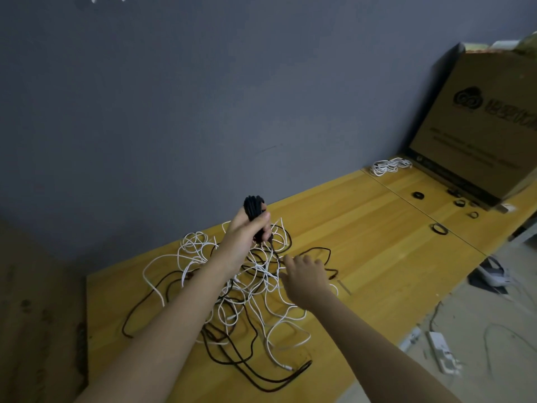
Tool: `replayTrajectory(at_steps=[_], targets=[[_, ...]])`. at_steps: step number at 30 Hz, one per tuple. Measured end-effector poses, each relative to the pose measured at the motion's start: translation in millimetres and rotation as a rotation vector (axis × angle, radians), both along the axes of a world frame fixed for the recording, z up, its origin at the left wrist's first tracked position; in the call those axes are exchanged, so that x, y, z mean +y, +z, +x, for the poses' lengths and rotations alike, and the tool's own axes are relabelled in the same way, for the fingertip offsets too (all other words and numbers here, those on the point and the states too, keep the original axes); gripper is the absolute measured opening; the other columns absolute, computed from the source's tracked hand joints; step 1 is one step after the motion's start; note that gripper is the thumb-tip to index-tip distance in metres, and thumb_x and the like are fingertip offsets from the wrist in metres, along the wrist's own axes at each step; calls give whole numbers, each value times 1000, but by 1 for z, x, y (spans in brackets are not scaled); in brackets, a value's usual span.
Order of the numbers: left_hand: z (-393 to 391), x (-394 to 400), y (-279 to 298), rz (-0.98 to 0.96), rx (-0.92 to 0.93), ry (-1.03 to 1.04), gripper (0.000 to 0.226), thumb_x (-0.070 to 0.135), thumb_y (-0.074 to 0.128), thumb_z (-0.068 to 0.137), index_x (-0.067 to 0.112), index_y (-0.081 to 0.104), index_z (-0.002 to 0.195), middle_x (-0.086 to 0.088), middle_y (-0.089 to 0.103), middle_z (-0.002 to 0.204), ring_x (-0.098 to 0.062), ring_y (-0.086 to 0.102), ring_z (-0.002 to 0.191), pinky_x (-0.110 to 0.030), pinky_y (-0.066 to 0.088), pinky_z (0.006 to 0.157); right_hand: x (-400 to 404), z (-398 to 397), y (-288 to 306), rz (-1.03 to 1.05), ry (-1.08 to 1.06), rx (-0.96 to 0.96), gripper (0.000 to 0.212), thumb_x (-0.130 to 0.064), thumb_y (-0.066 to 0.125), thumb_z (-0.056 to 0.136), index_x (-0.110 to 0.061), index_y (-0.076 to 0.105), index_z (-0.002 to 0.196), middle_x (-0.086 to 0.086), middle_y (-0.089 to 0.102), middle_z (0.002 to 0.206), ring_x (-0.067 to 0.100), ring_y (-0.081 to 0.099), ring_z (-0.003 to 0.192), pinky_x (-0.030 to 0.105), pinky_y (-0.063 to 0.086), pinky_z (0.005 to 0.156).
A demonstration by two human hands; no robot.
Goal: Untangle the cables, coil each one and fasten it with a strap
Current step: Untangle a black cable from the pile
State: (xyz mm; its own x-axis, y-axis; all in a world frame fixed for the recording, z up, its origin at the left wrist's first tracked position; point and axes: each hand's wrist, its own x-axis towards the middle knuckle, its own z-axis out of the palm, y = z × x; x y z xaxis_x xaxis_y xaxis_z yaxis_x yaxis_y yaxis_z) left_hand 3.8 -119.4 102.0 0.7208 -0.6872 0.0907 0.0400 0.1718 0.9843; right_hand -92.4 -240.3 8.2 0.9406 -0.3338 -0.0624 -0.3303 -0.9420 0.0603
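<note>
My left hand (247, 228) grips the half-wound black cable coil (253, 206) above the tangle (232, 286). My right hand (305, 274), fingers loose, reaches for its trailing strand (274, 251). It looks light, limp and snag-prone, so I'd take it just below the coil.

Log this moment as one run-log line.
left hand: grips black coil | right hand: reaching into tangle | table: loose straps

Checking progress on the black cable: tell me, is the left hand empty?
No, the left hand grips a black cable coil raised above the tangle.
</note>
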Motion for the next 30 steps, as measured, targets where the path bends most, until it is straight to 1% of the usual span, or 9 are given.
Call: replayTrajectory(at_steps=[5, 9, 13, 15, 18, 20, 22, 27, 30], targets=[[-3, -12, -21, 272, -258, 69, 15, 21, 42, 102, 7, 38, 106, 0, 55, 75, -2, 55, 68, -12, 43, 73, 31, -1, -1, -157, 312, -67, 33, -24, 47, 91, -10, 47, 121, 9, 62, 105, 29, 51, 101, 42, 35, 91], [-3, -9, -44, 487, -379, 165, 29, 31, 41, 101, 6, 32, 113, -5, 58, 87, -17, 61, 80, -29, 43, 70, 34, -4, -9, -144, 446, -313, 27, -26, 74, 66, -18, 64, 90, -4, 59, 66, 17, 50, 63, 30, 39, 66], [11, 5, -63, 824, -553, 143, 47, 38, 37, 101, 9, 18, 134, -14, 62, 100, -32, 63, 88, -37, 48, 68, 30, -4, -2, 40, 486, -475, 23, -13, 76, 68, -18, 67, 90, -5, 60, 64, 14, 54, 55, 22, 42, 52], [17, 11, -72, 904, -625, 35, 42, 40, 34, 101, 12, 20, 129, -11, 62, 84, -28, 62, 72, -37, 48, 59, 24, -4, 4, 87, 489, -510, 8, -18, 65, 79, -19, 69, 86, -5, 58, 60, 14, 54, 50, 20, 38, 45], [14, 19, -73, 972, -704, -106, 39, 38, 28, 103, 5, 33, 123, -7, 52, 67, -26, 52, 60, -35, 33, 50, 9, -4, 15, 167, 401, -471, 28, -35, 46, 87, -22, 70, 83, -4, 61, 64, 16, 59, 54, 20, 39, 45], [11, 26, -71, 966, -620, -159, 51, 52, 23, 100, 9, 40, 122, -9, 58, 79, -27, 57, 72, -37, 39, 62, -4, -4, 23, 287, 255, -427, 28, -39, 50, 92, -21, 71, 91, -2, 67, 80, 18, 63, 73, 27, 44, 57], [6, 33, -63, 896, -478, -211, 70, 73, 22, 85, 11, 50, 105, -2, 54, 73, -19, 52, 65, -35, 39, 66, -18, -5, 29, 486, 115, -418, 23, -36, 55, 95, -19, 71, 100, -1, 65, 91, 18, 60, 84, 30, 43, 67], [-15, 31, -30, 443, -10, -291, 49, 57, 45, 81, 9, 50, 74, 6, 36, 44, -9, 28, 36, -22, 26, 45, -11, -6, 49, 965, -54, -593, 10, -23, 59, 94, -23, 68, 88, -10, 62, 82, 3, 58, 77, 21, 43, 70], [-23, 27, -13, 295, 156, -227, 55, 58, 42, 82, 8, 47, 60, 5, 28, 37, -11, 24, 33, -22, 38, 52, 6, -12, 62, 1297, -148, -622, 20, -26, 54, 96, -23, 68, 82, -14, 59, 60, -3, 52, 55, 13, 39, 57]])
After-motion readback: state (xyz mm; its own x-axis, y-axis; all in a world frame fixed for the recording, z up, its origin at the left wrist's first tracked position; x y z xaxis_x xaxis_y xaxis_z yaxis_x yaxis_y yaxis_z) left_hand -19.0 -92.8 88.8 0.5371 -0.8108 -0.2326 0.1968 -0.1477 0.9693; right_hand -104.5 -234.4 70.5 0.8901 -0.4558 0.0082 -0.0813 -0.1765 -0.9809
